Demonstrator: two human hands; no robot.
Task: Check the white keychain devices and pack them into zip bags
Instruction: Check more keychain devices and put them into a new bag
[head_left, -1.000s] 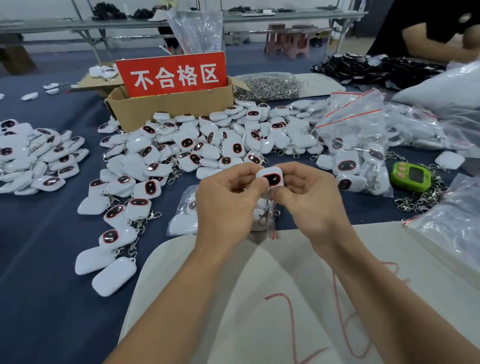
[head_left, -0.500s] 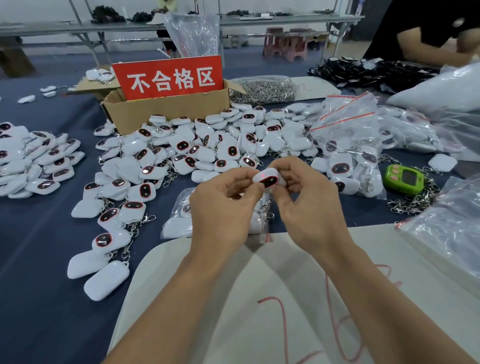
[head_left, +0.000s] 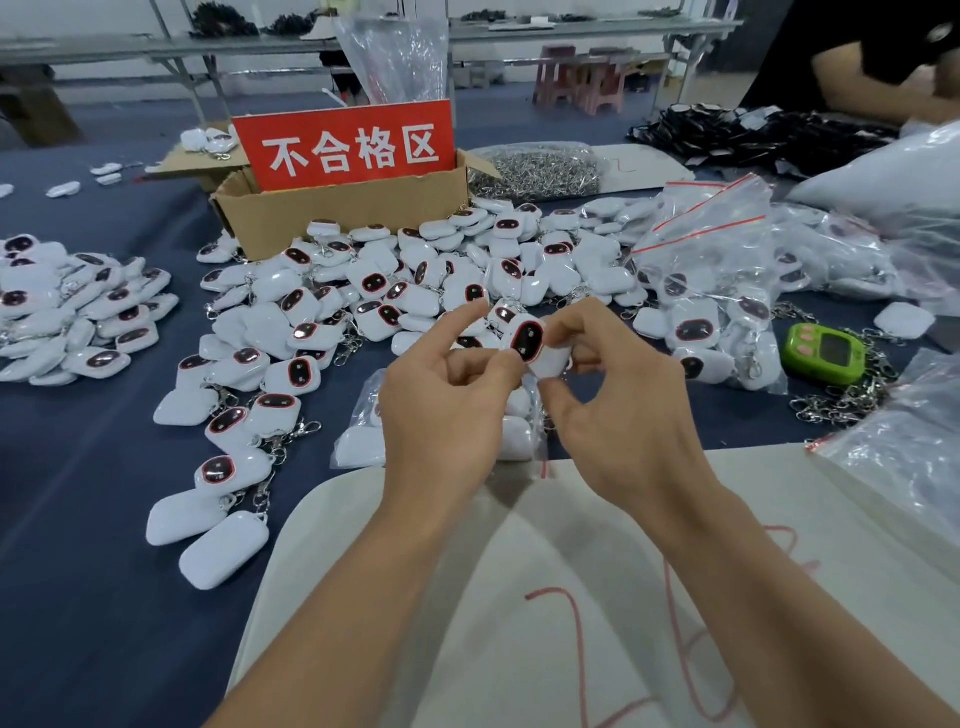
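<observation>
A white keychain device (head_left: 531, 343) with a dark, red-rimmed screen is held up between both hands above the table. My left hand (head_left: 441, 400) pinches its left edge with thumb and a finger, the index finger raised. My right hand (head_left: 618, 400) grips its right side with curled fingers. Directly below the hands lies a zip bag (head_left: 358, 436) with white devices inside. A large heap of loose white devices (head_left: 395, 291) spreads behind the hands, and a second pile (head_left: 67, 312) lies at the left.
A cardboard box (head_left: 337, 213) with a red sign stands behind the heap. Filled zip bags (head_left: 717, 270) lie to the right, next to a green device (head_left: 823, 353) and loose metal clasps (head_left: 841, 400). Another person's arm (head_left: 872, 78) is at the far right.
The device has been turned between my fingers, its screen now facing left and more upright. My left index finger has lifted off it.
</observation>
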